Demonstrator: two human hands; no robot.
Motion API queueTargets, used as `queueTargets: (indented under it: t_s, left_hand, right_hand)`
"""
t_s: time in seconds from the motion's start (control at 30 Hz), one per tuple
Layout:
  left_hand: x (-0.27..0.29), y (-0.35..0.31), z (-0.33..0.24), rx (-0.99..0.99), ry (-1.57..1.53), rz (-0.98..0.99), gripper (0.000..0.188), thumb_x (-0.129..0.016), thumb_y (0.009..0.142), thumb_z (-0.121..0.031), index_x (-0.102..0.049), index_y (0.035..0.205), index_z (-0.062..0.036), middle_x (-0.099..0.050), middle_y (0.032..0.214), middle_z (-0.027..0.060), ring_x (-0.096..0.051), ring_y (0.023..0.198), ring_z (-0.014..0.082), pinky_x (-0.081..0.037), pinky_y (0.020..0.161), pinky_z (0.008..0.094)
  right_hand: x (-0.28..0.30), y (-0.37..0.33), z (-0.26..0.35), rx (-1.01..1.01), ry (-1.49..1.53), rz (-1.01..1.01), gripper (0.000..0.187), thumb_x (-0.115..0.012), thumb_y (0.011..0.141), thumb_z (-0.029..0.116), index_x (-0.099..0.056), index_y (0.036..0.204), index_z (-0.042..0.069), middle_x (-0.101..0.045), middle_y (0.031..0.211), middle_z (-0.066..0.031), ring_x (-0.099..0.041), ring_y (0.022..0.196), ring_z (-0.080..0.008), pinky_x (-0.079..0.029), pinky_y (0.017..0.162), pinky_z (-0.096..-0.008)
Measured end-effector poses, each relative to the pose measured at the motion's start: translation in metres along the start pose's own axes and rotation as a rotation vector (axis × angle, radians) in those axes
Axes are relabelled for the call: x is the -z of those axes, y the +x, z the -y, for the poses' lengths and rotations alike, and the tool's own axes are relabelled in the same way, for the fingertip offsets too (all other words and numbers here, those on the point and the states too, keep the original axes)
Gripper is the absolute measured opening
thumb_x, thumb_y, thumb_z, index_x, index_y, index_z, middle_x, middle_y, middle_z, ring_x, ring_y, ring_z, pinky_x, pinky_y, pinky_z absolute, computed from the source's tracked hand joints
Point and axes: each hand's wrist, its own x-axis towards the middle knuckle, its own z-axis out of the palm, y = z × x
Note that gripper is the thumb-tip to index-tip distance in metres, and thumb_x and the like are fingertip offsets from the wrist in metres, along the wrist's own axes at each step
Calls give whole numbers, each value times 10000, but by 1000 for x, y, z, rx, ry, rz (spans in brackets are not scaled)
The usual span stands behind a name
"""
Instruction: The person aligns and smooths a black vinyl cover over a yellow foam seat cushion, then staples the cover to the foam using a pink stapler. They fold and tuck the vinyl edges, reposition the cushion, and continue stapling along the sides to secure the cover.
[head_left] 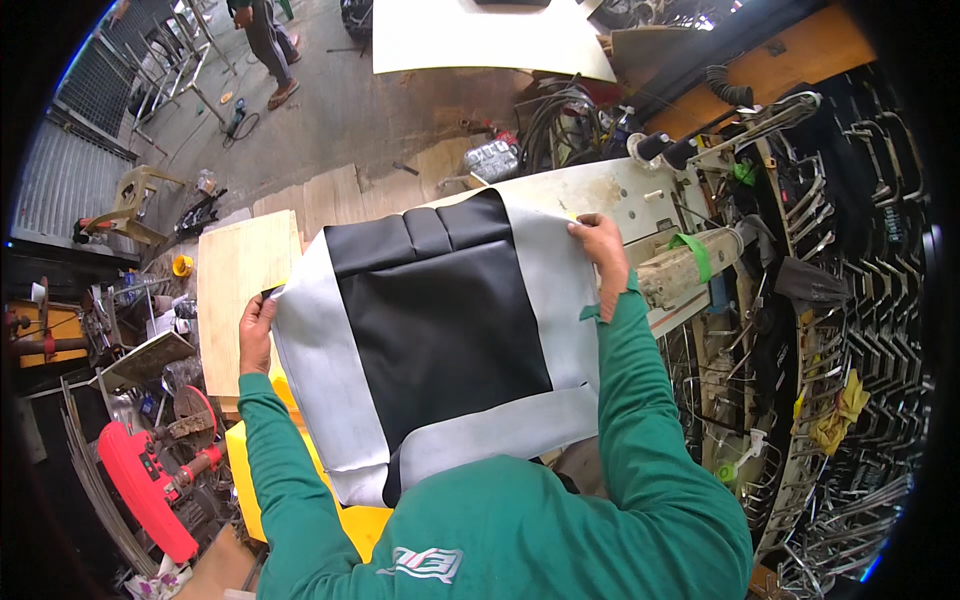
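A black and light-grey leatherette seat cover (445,325) is spread out in front of me, tilted a little. Its black middle has stitched seams near the top, and grey panels run down both sides and along the near edge. My left hand (257,335) pinches its left edge near the upper corner, where a small dark and yellow bit shows. The upper right edge is held between the thumb and fingers of my right hand (603,252). The cover's near end lies against my green shirt, and its underside is hidden.
Beneath the cover are a wooden board (245,250) and a pale worktable (640,205). A wooden post with a green band (690,262) sits at right, beside racks of metal hooks (880,330). A red machine (145,490) stands at left. Another person (265,45) is far off.
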Motion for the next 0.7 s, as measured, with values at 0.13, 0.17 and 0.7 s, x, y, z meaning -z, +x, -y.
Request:
queueTargets:
  t_s: [0.13,0.17,0.7]
  left_hand:
    - [-1,8,-15,-104,198,109,320,-739,1087,-223,-733,1300,15,-764,1159,40,-670,1047,124,-520,1006,292]
    - [0,11,-18,-48,220,114,317,-738,1085,-205,-730,1306,21,-767,1164,40,-672,1054,124,-521,1010,293]
    - [17,30,44,-53,-83,-82,226,-687,1110,-157,-759,1285,-32,-763,1172,20,-680,1063,116,-536,994,282]
  right_hand:
    - [16,-8,9,-28,90,191,488,-858,943,282,-738,1255,-73,-763,1059,-96,-676,947,-174,-553,861,-349]
    - [21,-9,13,-41,138,245,478,-841,962,294,-739,1252,-72,-762,1067,-96,-671,960,-169,-545,873,-341]
    - [-19,15,-30,69,459,89,250,-750,1043,142,-811,1256,28,-786,1133,-52,-677,984,-134,-541,911,-276]
